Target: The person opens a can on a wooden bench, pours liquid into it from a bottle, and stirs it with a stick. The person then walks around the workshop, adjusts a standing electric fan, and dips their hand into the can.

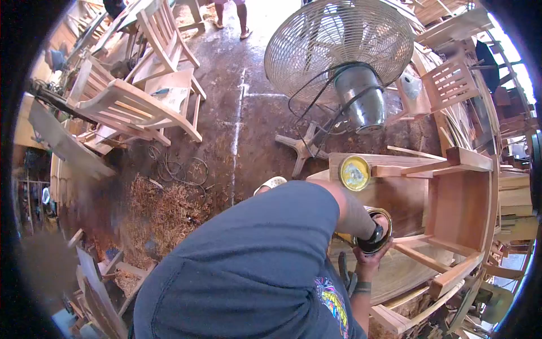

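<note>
My left hand (383, 221) reaches into the mouth of an open round tin (389, 230) with a gold rim and dark inside. Its fingers are mostly hidden, and whether they hold anything cannot be seen. From below, my right hand (368, 258), with a dark band at the wrist, grips the side of the same tin. A round yellow lid or shallow tin (355, 173), with a whitish smeared middle, rests on a wooden board just beyond my left forearm. Both hands are over a wooden furniture piece (403, 195) with frame rails.
A large fan (361, 96) stands ahead, its cord looped around the motor. Unfinished wooden chairs (132, 107) stand at left, another chair (449, 85) at right. Wood shavings (161, 212) and a coiled cable (179, 172) lie on the floor. A person's legs (241, 17) show at the top.
</note>
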### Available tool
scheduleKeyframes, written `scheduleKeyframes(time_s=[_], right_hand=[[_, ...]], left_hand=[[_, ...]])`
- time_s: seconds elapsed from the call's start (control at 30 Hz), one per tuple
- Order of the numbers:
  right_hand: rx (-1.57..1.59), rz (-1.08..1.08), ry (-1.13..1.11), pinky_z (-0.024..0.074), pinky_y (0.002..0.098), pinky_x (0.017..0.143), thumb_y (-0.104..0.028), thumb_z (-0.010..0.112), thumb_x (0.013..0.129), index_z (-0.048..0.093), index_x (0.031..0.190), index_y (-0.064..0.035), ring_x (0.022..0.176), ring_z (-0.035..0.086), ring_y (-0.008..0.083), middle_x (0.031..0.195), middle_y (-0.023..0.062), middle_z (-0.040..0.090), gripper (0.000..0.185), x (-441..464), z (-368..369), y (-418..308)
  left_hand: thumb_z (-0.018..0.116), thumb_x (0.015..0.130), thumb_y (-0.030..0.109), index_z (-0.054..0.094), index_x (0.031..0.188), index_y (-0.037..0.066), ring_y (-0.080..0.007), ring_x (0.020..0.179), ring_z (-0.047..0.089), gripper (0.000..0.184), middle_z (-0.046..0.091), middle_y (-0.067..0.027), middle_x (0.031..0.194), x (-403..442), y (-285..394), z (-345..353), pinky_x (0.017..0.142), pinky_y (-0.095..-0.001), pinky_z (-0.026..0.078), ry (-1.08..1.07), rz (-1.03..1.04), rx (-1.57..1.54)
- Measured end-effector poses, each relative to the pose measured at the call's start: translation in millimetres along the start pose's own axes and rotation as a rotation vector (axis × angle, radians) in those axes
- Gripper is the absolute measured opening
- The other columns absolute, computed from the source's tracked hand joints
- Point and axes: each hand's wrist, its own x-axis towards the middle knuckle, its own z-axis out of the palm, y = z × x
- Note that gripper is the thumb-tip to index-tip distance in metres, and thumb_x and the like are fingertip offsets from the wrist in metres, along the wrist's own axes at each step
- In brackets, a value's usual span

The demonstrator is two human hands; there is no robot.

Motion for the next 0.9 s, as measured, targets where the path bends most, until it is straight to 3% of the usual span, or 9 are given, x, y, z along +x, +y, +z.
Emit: scheduleKeyframes(time_s=[0.1, 0.2, 0.27, 0.37, 0.43, 0.5, 0.6, 0.73, 0.9], right_hand=[[-0.829, -0.042, 0.012, 0.0219, 0.0440, 0.125, -0.031, 0.094, 0.065, 0.000, 0.163, 0.0002, 0.153, 0.021, 0.0403, 0.165, 0.0267, 0.020, 0.140, 6, -16, -20], [-0.802, -0.085, -0.081, 0.0202, 0.0468, 0.126, -0.038, 0.096, 0.061, 0.007, 0.162, 0.0023, 0.154, 0.016, 0.0453, 0.163, 0.0305, 0.020, 0.141, 14, -15, -24], [-0.788, -0.222, 0.032, 0.0230, 0.0465, 0.125, -0.041, 0.098, 0.055, 0.013, 0.160, 0.0025, 0.149, 0.024, 0.0451, 0.157, 0.0299, 0.030, 0.141, 17, -4, 8], [-0.594, -0.144, 0.002, 0.0227, 0.0486, 0.123, -0.041, 0.099, 0.048, 0.018, 0.157, 0.0011, 0.144, 0.028, 0.0408, 0.152, 0.0235, 0.030, 0.143, 17, 2, -29], [-0.567, -0.113, 0.007, 0.0199, 0.0471, 0.126, -0.052, 0.099, 0.047, 0.008, 0.159, 0.0014, 0.149, 0.023, 0.0435, 0.160, 0.0248, 0.023, 0.154, 19, 4, -34], [-0.516, -0.127, 0.069, 0.0210, 0.0463, 0.127, -0.049, 0.100, 0.048, 0.004, 0.161, 0.0002, 0.151, 0.021, 0.0424, 0.162, 0.0246, 0.019, 0.156, 12, -2, -20], [-0.466, -0.154, 0.070, 0.0209, 0.0462, 0.127, -0.045, 0.101, 0.047, 0.000, 0.161, -0.0005, 0.151, 0.019, 0.0411, 0.162, 0.0232, 0.017, 0.159, 12, -1, -21], [-0.435, -0.153, 0.093, 0.0224, 0.0459, 0.127, -0.045, 0.101, 0.048, 0.000, 0.161, -0.0004, 0.151, 0.022, 0.0410, 0.163, 0.0244, 0.018, 0.158, 13, 2, -13], [-0.440, -0.193, 0.127, 0.0230, 0.0451, 0.127, -0.046, 0.101, 0.049, -0.001, 0.161, 0.0003, 0.151, 0.024, 0.0405, 0.162, 0.0248, 0.021, 0.158, 15, 0, -7]], left_hand=[[0.066, 0.088, 0.035, 0.078, 0.106, 0.011, -0.0253, 0.101, 0.074, 0.032, 0.076, -0.0133, 0.109, 2, 3, 3, 0.082, -0.0428, 0.058, -0.009, -0.005, 0.001], [0.066, 0.088, 0.035, 0.079, 0.106, 0.011, -0.0254, 0.100, 0.074, 0.032, 0.076, -0.0135, 0.109, 5, -4, 5, 0.082, -0.0430, 0.058, -0.020, 0.009, 0.034], [0.066, 0.089, 0.035, 0.079, 0.105, 0.011, -0.0255, 0.100, 0.074, 0.032, 0.076, -0.0137, 0.109, 3, -25, 10, 0.082, -0.0432, 0.058, -0.035, 0.020, 0.085], [0.066, 0.089, 0.035, 0.079, 0.104, 0.011, -0.0256, 0.100, 0.074, 0.032, 0.077, -0.0139, 0.108, -7, -49, 15, 0.081, -0.0435, 0.058, -0.114, 0.123, 0.206], [0.066, 0.089, 0.035, 0.080, 0.103, 0.011, -0.0257, 0.099, 0.074, 0.031, 0.077, -0.0140, 0.108, -12, -53, 6, 0.081, -0.0437, 0.058, -0.173, 0.217, 0.305], [0.066, 0.089, 0.035, 0.080, 0.103, 0.011, -0.0258, 0.099, 0.074, 0.031, 0.077, -0.0142, 0.107, -16, -48, -8, 0.081, -0.0439, 0.059, -0.176, 0.220, 0.317], [0.072, 0.083, 0.031, 0.080, 0.109, 0.014, -0.0285, 0.104, 0.073, 0.032, 0.077, -0.0123, 0.111, -31, -26, -27, 0.088, -0.0411, 0.057, -0.081, -0.069, 0.076], [0.066, 0.087, 0.032, 0.082, 0.104, 0.017, -0.0250, 0.102, 0.075, 0.028, 0.078, -0.0084, 0.106, -19, -39, -5, 0.086, -0.0419, 0.057, -0.103, -0.158, 0.185], [0.075, 0.079, 0.032, 0.080, 0.104, 0.015, -0.0282, 0.096, 0.073, 0.031, 0.077, -0.0103, 0.106, 6, -64, 12, 0.086, -0.0403, 0.057, -0.133, -0.039, 0.123]])
